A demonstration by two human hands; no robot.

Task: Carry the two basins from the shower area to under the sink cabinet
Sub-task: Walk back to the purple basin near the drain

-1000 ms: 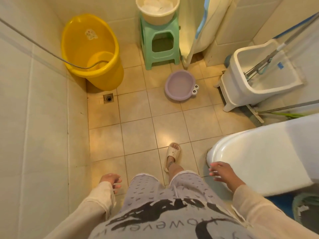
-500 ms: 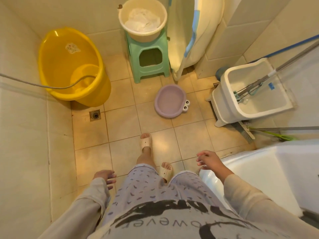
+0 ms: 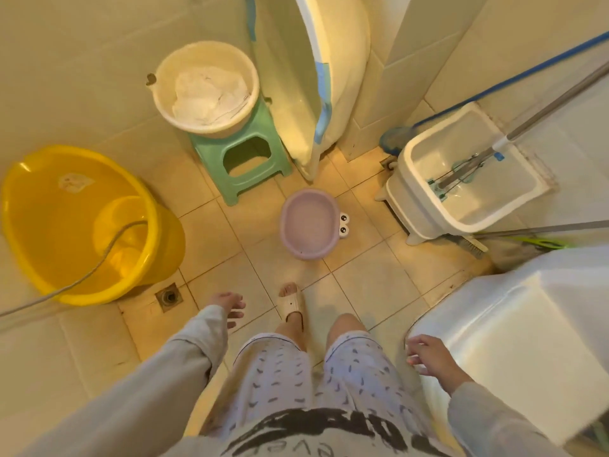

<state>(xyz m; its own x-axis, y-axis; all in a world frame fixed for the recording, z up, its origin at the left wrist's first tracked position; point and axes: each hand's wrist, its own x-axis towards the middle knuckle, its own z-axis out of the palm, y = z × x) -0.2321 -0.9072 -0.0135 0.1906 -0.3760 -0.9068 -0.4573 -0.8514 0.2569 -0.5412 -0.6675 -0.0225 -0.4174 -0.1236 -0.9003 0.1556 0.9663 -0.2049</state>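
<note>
Ahead, purple basin [image 3: 308,222] – beyond empty hands [image 3: 227,306]

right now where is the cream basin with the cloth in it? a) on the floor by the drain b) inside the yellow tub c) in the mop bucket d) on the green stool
d: the cream basin sits on top of the green stool.
</note>
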